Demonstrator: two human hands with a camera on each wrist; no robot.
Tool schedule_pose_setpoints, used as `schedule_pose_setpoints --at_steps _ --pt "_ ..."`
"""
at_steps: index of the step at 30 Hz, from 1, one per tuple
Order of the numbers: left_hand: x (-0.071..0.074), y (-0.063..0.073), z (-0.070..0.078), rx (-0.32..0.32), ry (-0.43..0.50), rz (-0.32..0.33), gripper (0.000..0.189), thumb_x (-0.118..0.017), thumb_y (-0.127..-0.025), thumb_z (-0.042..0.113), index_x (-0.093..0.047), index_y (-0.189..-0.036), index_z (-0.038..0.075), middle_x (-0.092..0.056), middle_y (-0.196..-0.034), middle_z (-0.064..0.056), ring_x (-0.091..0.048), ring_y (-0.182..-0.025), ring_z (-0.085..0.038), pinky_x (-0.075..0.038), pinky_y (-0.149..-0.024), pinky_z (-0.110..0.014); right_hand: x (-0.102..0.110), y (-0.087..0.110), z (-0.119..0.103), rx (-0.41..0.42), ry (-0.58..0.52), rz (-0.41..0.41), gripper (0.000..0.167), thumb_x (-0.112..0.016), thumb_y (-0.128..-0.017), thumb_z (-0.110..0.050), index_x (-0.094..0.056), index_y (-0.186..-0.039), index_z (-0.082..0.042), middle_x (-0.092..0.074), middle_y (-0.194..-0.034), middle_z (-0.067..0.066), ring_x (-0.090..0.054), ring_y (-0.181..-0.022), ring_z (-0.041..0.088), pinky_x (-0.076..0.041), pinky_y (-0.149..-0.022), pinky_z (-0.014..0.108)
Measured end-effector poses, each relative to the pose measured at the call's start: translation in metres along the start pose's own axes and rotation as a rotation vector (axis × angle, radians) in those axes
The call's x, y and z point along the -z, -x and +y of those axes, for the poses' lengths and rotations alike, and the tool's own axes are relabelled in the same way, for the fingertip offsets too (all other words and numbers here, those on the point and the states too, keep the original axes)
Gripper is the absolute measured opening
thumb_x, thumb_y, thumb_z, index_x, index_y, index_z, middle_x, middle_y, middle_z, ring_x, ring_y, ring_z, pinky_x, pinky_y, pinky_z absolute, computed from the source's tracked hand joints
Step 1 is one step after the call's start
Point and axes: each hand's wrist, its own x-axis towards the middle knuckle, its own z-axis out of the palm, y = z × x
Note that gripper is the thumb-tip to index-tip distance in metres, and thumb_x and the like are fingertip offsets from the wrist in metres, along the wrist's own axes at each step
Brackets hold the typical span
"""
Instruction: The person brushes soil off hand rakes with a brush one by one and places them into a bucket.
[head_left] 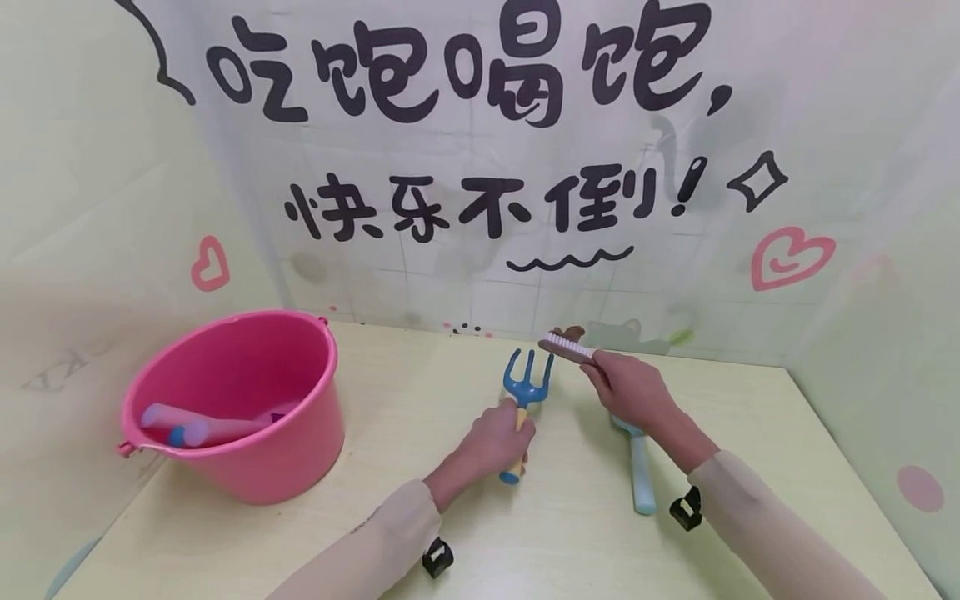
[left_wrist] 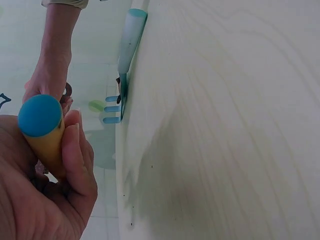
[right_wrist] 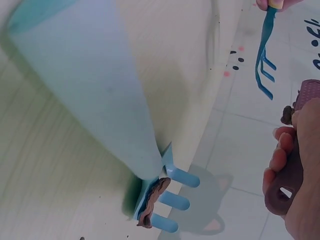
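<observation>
Our left hand [head_left: 487, 437] curls round the yellow handle of a fork [head_left: 527, 389], the forearm reaching forward from the near side. Our right hand [head_left: 637, 392] grips a brush [head_left: 567, 344], its arm slanting in from the right and crossing above a pale blue rake [head_left: 642, 475]. Pale sleeves [head_left: 757, 508] cover both arms, and each wrist wears a small black device [head_left: 438, 557].

The rake lies on the desk [head_left: 570, 542] under the right arm, which hides part of its head in the head view. In the right wrist view we see a brown strip [right_wrist: 152, 202] across that head, beside three blue tines. Well to the left stands a pink bucket [head_left: 273, 458] with pale tubes [head_left: 217, 431] inside. Behind the desk, a wall [head_left: 420, 275] carries dark lettering and pink hearts.

The fork is held above the desk, its three blue prongs pointing towards the wall. The brush, near but apart from them, has white bristles and a brownish-purple body with a hole in its end; a small brown lump [right_wrist: 287, 115] shows beside it.
</observation>
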Motion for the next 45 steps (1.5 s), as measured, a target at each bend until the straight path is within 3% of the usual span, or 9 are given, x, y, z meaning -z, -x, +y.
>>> schedule_pose_setpoints --at_steps 6,12,19,34,45 --pt "0.010 0.003 -0.003 -0.037 -0.074 -0.003 0.020 -0.048 -0.104 0.021 -0.052 -0.101 0.001 -0.063 -0.062 0.002 -0.061 -0.051 -0.017 -0.041 -0.046 -0.027 0.003 0.004 0.006 -0.021 0.001 0.020 0.023 -0.067 -0.099 -0.024 -0.056 -0.082 -0.013 -0.047 -0.064 -0.005 -0.043 -0.053 0.017 -0.038 -0.046 0.037" --pt "0.025 0.007 0.001 -0.019 -0.141 0.012 0.020 -0.052 -0.103 0.021 -0.054 -0.091 0.005 -0.059 -0.067 -0.002 -0.054 -0.052 -0.016 -0.039 -0.046 -0.026 0.005 0.008 0.011 -0.044 -0.023 0.025 0.026 -0.067 -0.099 -0.022 -0.053 -0.078 -0.015 -0.045 -0.063 -0.005 -0.042 -0.052 0.017 -0.036 -0.046 0.036" --pt "0.044 0.010 0.005 -0.004 -0.197 0.038 0.021 -0.056 -0.100 0.022 -0.055 -0.092 0.004 -0.053 -0.069 -0.005 -0.050 -0.053 -0.016 -0.040 -0.047 -0.026 0.007 0.013 0.017 -0.072 -0.078 -0.028 0.026 -0.065 -0.100 -0.021 -0.052 -0.078 -0.015 -0.044 -0.061 -0.006 -0.040 -0.052 0.015 -0.034 -0.048 0.035" --pt "0.093 0.028 0.007 -0.039 -0.211 0.076 0.021 -0.059 -0.101 0.021 -0.062 -0.093 0.001 -0.062 -0.067 0.000 -0.056 -0.052 -0.016 -0.045 -0.048 -0.026 0.009 0.022 0.023 -0.084 -0.128 -0.083 0.024 -0.065 -0.101 -0.019 -0.055 -0.080 -0.014 -0.040 -0.060 -0.006 -0.037 -0.052 0.011 -0.030 -0.049 0.031" --pt "0.128 0.040 0.017 -0.015 -0.228 0.065 0.021 -0.058 -0.101 0.023 -0.062 -0.095 0.003 -0.064 -0.072 -0.001 -0.058 -0.058 -0.019 -0.048 -0.053 -0.026 0.009 0.027 0.026 -0.082 -0.153 -0.110 0.024 -0.064 -0.102 -0.021 -0.055 -0.080 -0.014 -0.041 -0.061 -0.006 -0.038 -0.052 0.011 -0.030 -0.049 0.030"
